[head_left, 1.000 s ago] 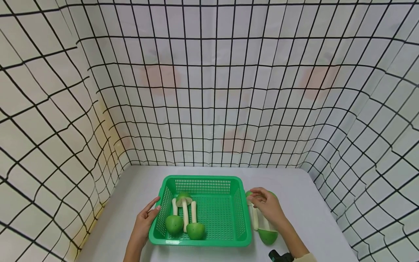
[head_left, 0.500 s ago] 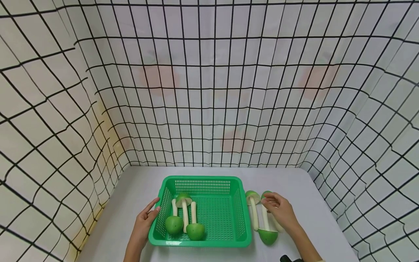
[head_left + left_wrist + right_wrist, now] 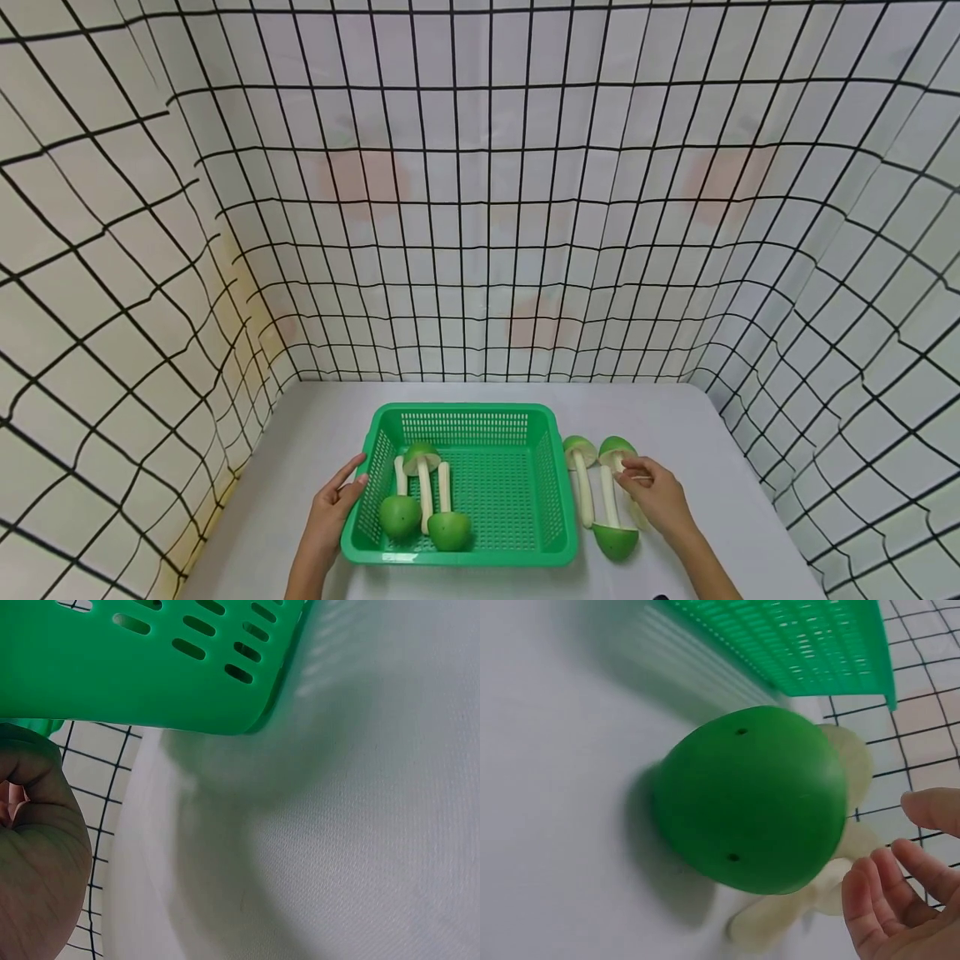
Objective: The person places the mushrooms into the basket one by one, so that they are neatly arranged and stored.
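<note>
A green plastic basket (image 3: 459,557) stands in the middle, with three toy mushrooms inside, one with its green cap (image 3: 450,531) toward me. My left hand (image 3: 327,506) touches the basket's left rim, index finger extended and thumb beside it. In the left wrist view, that hand (image 3: 37,847) is partly cut off near the basket wall (image 3: 135,686). My right hand (image 3: 662,498) hovers over the mushrooms lying right of the basket, fingertips near the stem of the far-right mushroom (image 3: 617,445). Its fingers (image 3: 930,874) are apart from the thumb, holding nothing. The nearest mushroom cap (image 3: 757,799) fills the right wrist view.
Beside the basket's right wall lie another mushroom (image 3: 582,492) and one with its cap (image 3: 616,542) toward me. A white cloth (image 3: 712,500) covers the table. Black grid netting (image 3: 487,250) surrounds the table at the back and sides.
My right hand has moved right, from beside the basket's edge to the far-right mushroom, uncovering the caps behind it. My left hand and the basket have stayed in place.
</note>
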`<state>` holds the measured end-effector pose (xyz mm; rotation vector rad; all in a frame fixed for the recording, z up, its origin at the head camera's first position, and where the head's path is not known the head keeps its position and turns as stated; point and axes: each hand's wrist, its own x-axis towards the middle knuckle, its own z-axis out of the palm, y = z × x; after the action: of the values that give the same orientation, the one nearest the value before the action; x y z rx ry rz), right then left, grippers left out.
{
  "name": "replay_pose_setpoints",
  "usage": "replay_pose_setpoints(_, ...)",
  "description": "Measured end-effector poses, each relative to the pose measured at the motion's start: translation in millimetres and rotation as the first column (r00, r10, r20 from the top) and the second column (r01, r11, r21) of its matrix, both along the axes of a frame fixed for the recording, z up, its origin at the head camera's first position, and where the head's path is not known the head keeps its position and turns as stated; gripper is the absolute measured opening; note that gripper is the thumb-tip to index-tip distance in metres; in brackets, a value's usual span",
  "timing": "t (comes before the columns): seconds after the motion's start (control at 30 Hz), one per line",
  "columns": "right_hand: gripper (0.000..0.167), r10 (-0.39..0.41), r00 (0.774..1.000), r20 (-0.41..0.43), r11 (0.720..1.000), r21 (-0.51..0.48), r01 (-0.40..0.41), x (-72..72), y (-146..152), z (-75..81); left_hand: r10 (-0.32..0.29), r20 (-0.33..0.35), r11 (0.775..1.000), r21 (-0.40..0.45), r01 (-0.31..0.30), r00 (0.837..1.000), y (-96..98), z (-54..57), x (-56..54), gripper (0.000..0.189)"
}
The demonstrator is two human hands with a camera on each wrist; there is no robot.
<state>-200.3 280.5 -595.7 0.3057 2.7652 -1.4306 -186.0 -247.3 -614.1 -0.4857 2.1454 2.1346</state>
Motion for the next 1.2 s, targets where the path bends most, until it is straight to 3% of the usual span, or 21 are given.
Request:
replay_pose_setpoints(0.3, 0.048, -0.014, 0.999, 0.045, 0.998, 0.062, 0.011, -3.5, 6, -27.7, -0.003, 0.001, 1.000, -0.007, 0.003, 1.000, -0.8, 0.6, -0.4, 0.060)
replay_pose_setpoints(0.67, 0.044, -0.090, 0.996, -0.003, 0.977, 0.193, 0.089, 6.0, 10, -26.3, -0.004, 0.007, 1.000, -0.006, 0.004, 1.000, 0.9, 1.7, 1.2, 0.060)
replay_pose_setpoints(0.83, 0.043, -0.054, 0.998, 0.033, 0.978, 0.204, 0.046, 6.0, 10, -25.9, 0.001, 0.006, 1.000, -0.009, -0.001, 1.000, -1.0, 3.6, 0.5, 0.059)
replay_pose_setpoints(1.0, 0.046, 0.015, 0.996, 0.091, 0.980, 0.197, -0.033, 3.1, 11, -36.2, 0.002, 0.013, 1.000, 0.008, -0.002, 1.000, -1.7, 2.6, -0.6, 0.056)
replay_pose_setpoints(1.2, 0.045, 0.037, 0.997, 0.071, 0.978, 0.200, -0.051, 3.7, 15, -43.0, -0.003, 0.011, 1.000, 0.003, 0.003, 1.000, 0.0, 1.9, 0.9, 0.057)
